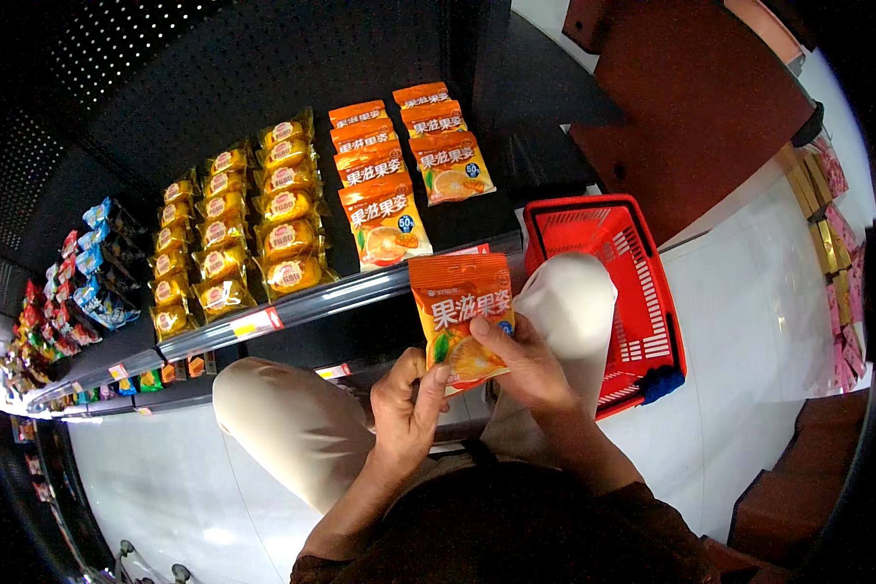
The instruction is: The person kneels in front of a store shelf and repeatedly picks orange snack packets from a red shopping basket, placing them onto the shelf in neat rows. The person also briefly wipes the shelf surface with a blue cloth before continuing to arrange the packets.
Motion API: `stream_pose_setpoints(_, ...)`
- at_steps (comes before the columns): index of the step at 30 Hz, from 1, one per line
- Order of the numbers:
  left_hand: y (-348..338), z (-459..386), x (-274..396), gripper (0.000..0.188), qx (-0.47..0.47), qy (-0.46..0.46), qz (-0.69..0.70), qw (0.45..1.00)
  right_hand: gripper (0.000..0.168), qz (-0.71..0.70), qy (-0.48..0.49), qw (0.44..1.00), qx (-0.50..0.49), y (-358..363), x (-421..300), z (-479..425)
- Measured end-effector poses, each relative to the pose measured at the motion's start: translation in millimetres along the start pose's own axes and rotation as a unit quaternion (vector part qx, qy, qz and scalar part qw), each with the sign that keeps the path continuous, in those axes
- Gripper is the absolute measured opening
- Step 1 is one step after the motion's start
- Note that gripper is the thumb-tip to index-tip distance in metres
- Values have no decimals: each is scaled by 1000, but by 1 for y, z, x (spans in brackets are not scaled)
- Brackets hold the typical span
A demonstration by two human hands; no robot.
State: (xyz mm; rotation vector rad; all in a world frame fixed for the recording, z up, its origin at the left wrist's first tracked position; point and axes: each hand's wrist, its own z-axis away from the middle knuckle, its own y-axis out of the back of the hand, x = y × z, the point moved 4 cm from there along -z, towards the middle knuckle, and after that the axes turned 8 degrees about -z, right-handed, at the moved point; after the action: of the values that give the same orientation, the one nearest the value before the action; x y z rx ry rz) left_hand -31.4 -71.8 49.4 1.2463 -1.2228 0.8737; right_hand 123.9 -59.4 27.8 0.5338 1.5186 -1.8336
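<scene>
Both my hands hold one orange candy packet [467, 292] upright in front of the shelf edge. My left hand [409, 401] pinches its lower left corner, thumb in front. My right hand [529, 361] grips its right side, with the thumb lying across the front. Behind it on the black shelf stand two rows of matching orange packets [383, 223], [449, 168], one behind another. To their left are three rows of small wrapped breads [288, 237] in clear and gold film.
A red plastic basket [646, 292] stands on the floor by my right knee. The shelf's clear front rail [321, 292] bears price tags. Blue and red snack bags [106, 303] lie farther left. Brown panels [701, 109] and pink and gold packs [839, 255] are at the right.
</scene>
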Motion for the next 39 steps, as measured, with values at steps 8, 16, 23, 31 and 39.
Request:
stream_pose_setpoints(8, 7, 5, -6, 29, -6, 43, 120, 992, 54, 90, -58, 992, 59, 19, 21, -6)
stream_pose_setpoints(16, 10, 8, -9, 28, 4, 51, 87, 995, 59, 243, -14, 970, 19, 13, 4, -2)
stream_pose_setpoints(23, 6, -10, -3, 27, 43, -8, -6, 999, 28, 253, -25, 967, 4, 19, -26, 7)
stream_pose_setpoints(31, -13, -66, -8, 16, 50, 27, 20, 998, 14, 448, 132, 884, -1, 32, -86, -35)
stream_pose_setpoints(39, -30, -111, -6, 13, 36, 38, -29, 998, 17, 508, 90, 856, -30, 36, -129, -94)
